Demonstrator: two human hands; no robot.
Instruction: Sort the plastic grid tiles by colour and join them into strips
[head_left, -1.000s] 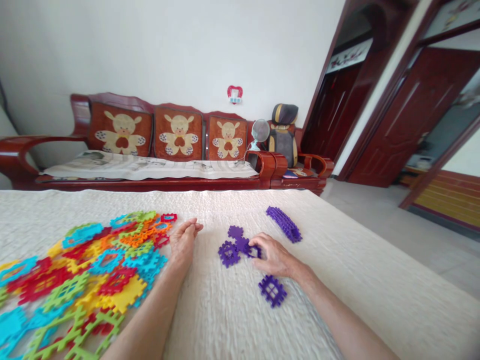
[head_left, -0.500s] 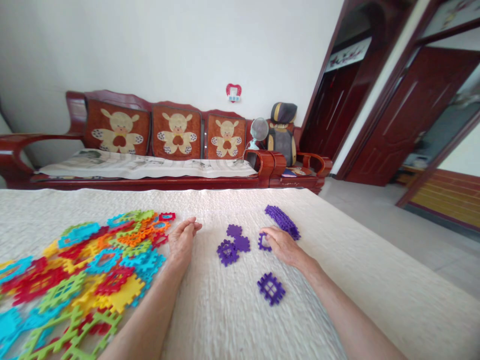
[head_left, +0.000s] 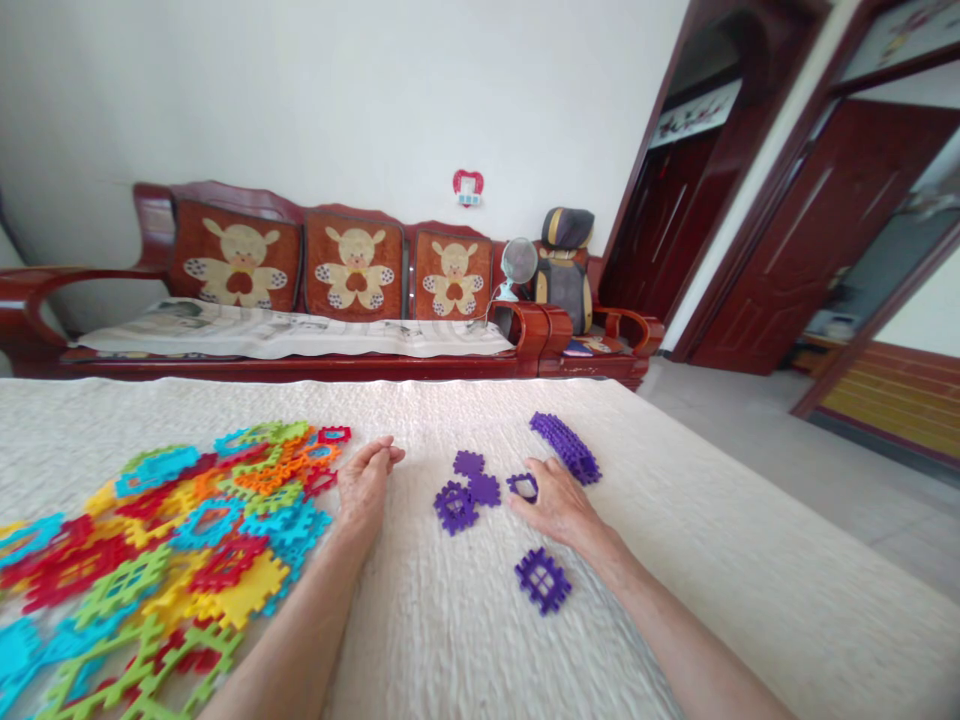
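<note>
My right hand (head_left: pixel 559 503) is around a purple frame piece (head_left: pixel 523 487), thumb on its near side and fingers at its far side. My left hand (head_left: pixel 367 485) rests on the cloth with its fingers curled together; whatever they may hold is too small to make out. Between the hands lie two solid purple pieces (head_left: pixel 485 489) and a purple window piece (head_left: pixel 455 507). Another purple window piece (head_left: pixel 543 580) lies nearer to me. A row of stacked purple pieces (head_left: pixel 566 447) leans over just beyond my right hand.
A heap of red, yellow, green, blue and orange pieces (head_left: pixel 210 520) spreads over the left of the cloth-covered table (head_left: pixel 420 620). Beyond stand a wooden sofa (head_left: pixel 337 368) with bear cushions, a small fan (head_left: pixel 519 260) and a chair.
My right hand has shifted slightly left and nearer, its thumb and fingers now spread wider around the purple frame piece, which has tilted flatter. My left hand has stayed nearly still.
</note>
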